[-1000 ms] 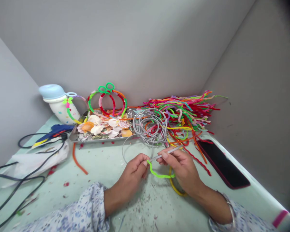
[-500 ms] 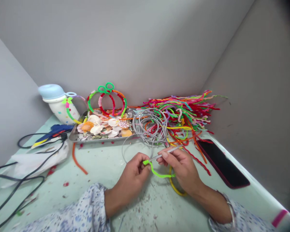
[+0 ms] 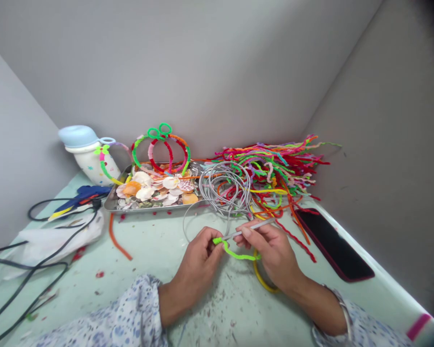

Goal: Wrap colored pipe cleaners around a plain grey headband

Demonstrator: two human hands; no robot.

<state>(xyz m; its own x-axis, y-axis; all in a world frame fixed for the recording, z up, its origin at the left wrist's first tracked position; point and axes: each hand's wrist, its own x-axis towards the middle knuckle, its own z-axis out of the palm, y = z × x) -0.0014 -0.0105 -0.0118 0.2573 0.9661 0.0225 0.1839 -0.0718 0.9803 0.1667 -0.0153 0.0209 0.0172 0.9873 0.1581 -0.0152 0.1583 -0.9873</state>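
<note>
Near the middle of the table, my left hand (image 3: 198,262) pinches the coiled end of a bright green pipe cleaner (image 3: 239,256). The rest of that pipe cleaner sags in a curve toward my right hand (image 3: 271,250). Between the right thumb and fingers is a thin grey stick (image 3: 253,228), its tip touching the green coil. Below the right palm shows a yellow loop (image 3: 263,282), partly hidden by the hand. A bundle of coiled grey wire (image 3: 224,189) lies just beyond both hands.
A metal tray (image 3: 159,209) of seashells (image 3: 144,193) stands behind, with pipe-cleaner headbands (image 3: 161,154) over it. Colourful pipe cleaners (image 3: 271,164) are heaped at back right, near a phone (image 3: 334,246). Pliers (image 3: 77,198), a bottle (image 3: 90,154) and black cables (image 3: 32,274) are left.
Both hands stay almost in place. The hanging stretch of green pipe cleaner has risen slightly, and the grey stick has shifted a little. The view has moved very slightly.
</note>
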